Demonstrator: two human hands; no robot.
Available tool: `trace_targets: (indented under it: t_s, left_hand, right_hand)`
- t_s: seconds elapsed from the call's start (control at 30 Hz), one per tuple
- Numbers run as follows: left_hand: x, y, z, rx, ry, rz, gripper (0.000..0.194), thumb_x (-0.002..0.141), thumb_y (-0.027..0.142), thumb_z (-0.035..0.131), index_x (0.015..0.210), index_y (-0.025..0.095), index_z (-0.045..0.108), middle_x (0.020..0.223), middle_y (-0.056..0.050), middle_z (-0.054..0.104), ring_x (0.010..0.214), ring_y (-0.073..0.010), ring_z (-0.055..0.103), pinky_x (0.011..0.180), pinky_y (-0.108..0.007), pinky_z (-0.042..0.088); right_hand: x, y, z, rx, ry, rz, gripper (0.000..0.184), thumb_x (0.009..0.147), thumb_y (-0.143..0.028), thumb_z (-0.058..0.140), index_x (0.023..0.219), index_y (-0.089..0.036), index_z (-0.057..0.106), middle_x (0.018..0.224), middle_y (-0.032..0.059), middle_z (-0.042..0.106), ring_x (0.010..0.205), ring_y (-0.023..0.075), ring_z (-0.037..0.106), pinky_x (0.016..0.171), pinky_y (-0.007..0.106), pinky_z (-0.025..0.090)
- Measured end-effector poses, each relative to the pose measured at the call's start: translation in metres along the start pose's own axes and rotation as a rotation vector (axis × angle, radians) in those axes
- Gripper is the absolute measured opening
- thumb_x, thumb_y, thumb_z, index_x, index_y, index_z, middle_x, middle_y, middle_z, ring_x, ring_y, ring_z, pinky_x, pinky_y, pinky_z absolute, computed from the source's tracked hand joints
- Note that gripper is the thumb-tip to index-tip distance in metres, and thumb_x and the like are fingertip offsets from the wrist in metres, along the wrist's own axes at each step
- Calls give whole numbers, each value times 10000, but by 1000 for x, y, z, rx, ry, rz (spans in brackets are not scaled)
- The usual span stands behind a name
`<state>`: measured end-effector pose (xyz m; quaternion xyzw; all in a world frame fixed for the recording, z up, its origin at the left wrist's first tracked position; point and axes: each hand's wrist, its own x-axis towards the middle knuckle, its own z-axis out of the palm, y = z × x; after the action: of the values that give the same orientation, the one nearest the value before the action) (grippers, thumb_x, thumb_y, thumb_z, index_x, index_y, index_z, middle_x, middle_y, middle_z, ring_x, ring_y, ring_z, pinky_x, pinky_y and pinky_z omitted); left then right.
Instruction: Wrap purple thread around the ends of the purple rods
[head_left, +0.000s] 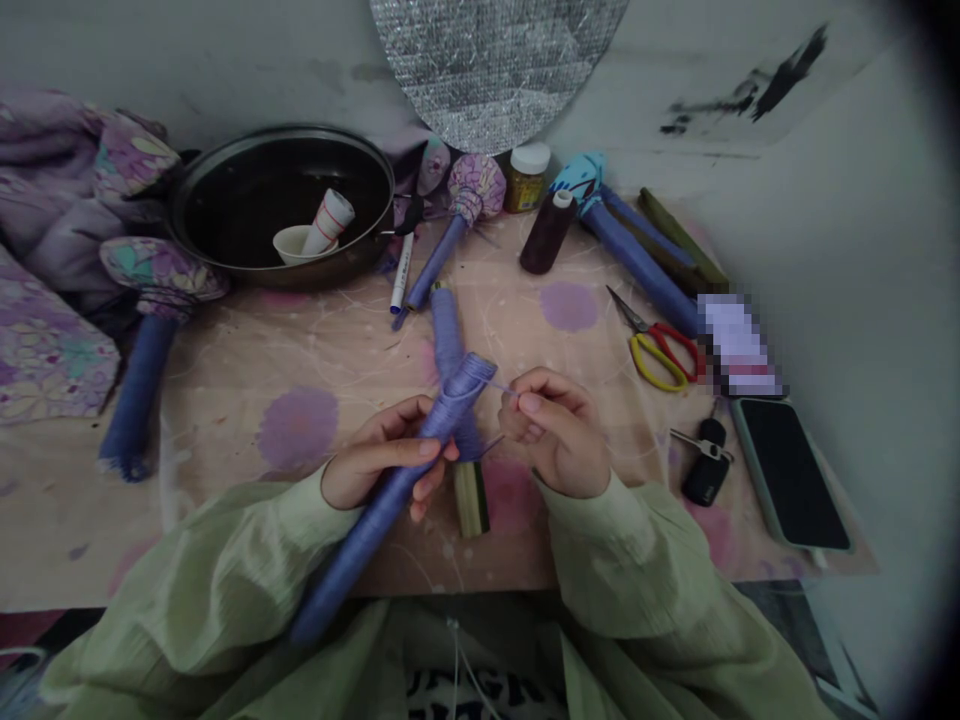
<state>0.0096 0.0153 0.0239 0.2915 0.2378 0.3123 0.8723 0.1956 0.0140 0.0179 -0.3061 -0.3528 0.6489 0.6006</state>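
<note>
My left hand (394, 450) is wrapped round a long stick wound with purple-blue thread (390, 490), tilted with its upper end away from me. From that upper end a thin thread (504, 387) runs taut to my right hand (559, 430), which pinches it between thumb and fingers. Beneath the held stick lies a second thread-wound stick (448, 325) on the table. Its near end shows bare greenish wood (471, 500). Part of this second stick is hidden behind the held one.
Scissors (656, 350), keys (705, 460) and a phone (795, 475) lie to the right. A black pan (281, 265) holds paper cups. Behind stand a dark bottle (549, 235) and a white-lidded jar (527, 180). Cloth-topped wrapped sticks (139, 390) lie around, with a marker (402, 272) near the pan.
</note>
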Motion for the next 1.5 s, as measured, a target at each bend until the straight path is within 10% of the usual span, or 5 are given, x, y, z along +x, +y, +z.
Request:
trace_targets:
  t_s: [0.97, 1.23, 1.33, 1.5]
  left_hand:
    - [-1, -2, 0, -131, -159, -72, 320, 891, 305, 464, 1056, 84, 625, 583, 5, 528, 429, -86, 512, 388, -172, 456]
    - [0, -6, -7, -180, -312, -261, 406, 887, 391, 398, 1013, 80, 627, 511, 16, 476, 347, -84, 456, 330, -173, 375]
    - [1, -6, -4, -87, -212, -203, 378, 818, 463, 525, 981, 126, 575, 641, 0, 551, 363, -64, 467, 297, -151, 363]
    - [0, -4, 6, 319, 146, 112, 441, 675, 130, 739, 1003, 216, 456, 759, 43, 591, 480, -82, 588, 365, -166, 506]
  right_hand:
    - [1, 7, 3, -268, 42, 48, 210, 761, -373, 683, 744, -183, 596, 539, -68, 460, 472, 48, 367, 451, 201, 300]
    - [-3, 5, 7, -214, -164, 141, 307, 794, -447, 620, 958, -189, 594, 629, -51, 479, 524, 60, 435, 512, 215, 386]
    - [-3, 5, 9, -178, -147, 123, 317, 777, -452, 638, 938, -186, 579, 628, -53, 482, 516, 57, 431, 517, 216, 398]
    - [1, 5, 8, -254, 17, 79, 359, 717, -452, 699, 918, -174, 592, 563, -78, 424, 472, 44, 352, 456, 202, 312]
